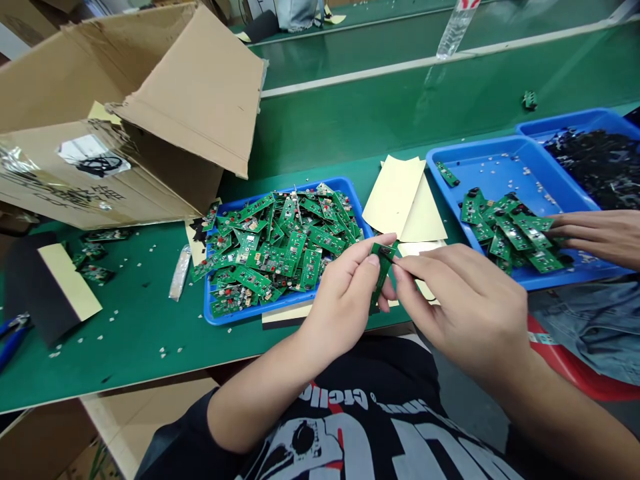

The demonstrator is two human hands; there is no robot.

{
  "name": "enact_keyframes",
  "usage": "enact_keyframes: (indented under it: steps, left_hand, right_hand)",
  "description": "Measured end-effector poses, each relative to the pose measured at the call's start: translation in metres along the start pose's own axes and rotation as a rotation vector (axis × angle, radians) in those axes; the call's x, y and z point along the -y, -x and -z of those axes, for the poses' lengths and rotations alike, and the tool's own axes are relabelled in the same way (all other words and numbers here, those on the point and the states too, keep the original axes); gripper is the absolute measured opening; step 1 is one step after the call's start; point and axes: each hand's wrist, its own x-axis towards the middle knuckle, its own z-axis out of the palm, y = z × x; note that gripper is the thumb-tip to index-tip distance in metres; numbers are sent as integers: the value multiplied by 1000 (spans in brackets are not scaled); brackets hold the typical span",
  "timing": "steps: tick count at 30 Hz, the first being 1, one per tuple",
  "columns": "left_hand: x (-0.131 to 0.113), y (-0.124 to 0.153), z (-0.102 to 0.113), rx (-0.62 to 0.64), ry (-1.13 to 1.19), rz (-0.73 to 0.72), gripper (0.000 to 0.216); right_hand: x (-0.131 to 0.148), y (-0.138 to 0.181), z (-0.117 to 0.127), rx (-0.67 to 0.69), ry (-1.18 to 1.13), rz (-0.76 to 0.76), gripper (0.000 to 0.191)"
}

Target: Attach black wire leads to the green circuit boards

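Observation:
A narrow green circuit board [381,275] is gripped between the thumb and fingers of my left hand [343,297], with a small dark part at its upper end. My right hand [467,300] pinches with thumb and index finger at that end of the board; what lies between these fingertips is too small to make out. Just beyond my left hand, a blue tray [208,308] is heaped with many loose circuit boards [280,243]. Cream-coloured sheets [395,197] lie behind my hands on the green table.
At right, another person's hand [597,233] touches boards in a second blue tray [495,157]; a further tray holds black pieces [600,163]. An open cardboard box [45,180] stands at left, near blue-handled pliers [15,333]. A plastic bottle [454,33] stands at the back.

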Motion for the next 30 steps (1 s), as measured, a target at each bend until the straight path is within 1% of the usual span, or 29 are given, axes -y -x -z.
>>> enact_keyframes:
  steps: [2, 6, 8, 11, 18, 27, 30]
  left_hand:
    - [2, -1, 0, -10, 56, 15, 37]
    - [4, -5, 1, -94, 146, -8, 36]
    - [4, -5, 1, -83, 154, -14, 37]
    - [4, -3, 0, -47, 150, -13, 38]
    - [3, 0, -4, -18, 116, -42, 36]
    - [1, 0, -5, -31, 43, -97, 30]
    - [1, 0, -5, -59, -7, -99, 30]
  right_hand:
    - [0, 0, 1, 2, 6, -1, 20]
    - [0, -2, 3, 4, 34, 10, 18]
    - [-1, -4, 4, 12, 45, 13, 19]
    - [-1, -6, 4, 24, 63, 20, 23]
    - [0, -9, 1, 14, 66, 23, 22]
    - [0, -7, -1, 6, 69, 9, 20]
    - [0, -6, -1, 20, 74, -6, 20]
